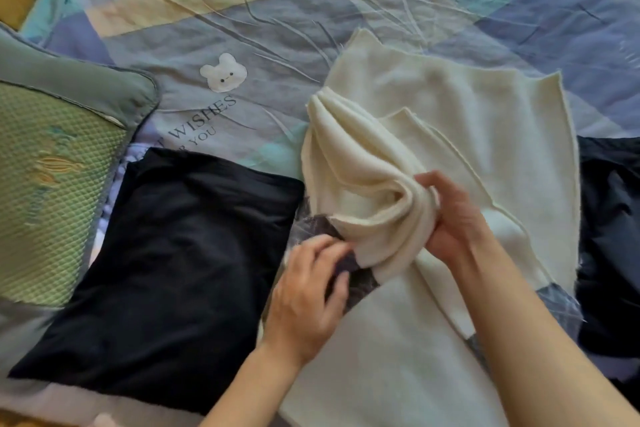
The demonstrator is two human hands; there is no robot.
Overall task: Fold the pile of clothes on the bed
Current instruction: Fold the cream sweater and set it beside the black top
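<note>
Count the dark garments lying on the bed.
2. One folded black garment lies left of the cream garment, beside the green pillow. Another dark garment lies at the right edge, partly cut off, so more may be hidden there.

A cream knitted garment (450, 121) lay spread on the bed, one part bunched into a twist. A folded black garment (180, 253) lay flat beside it; another dark garment (609, 218) lay opposite.
</note>
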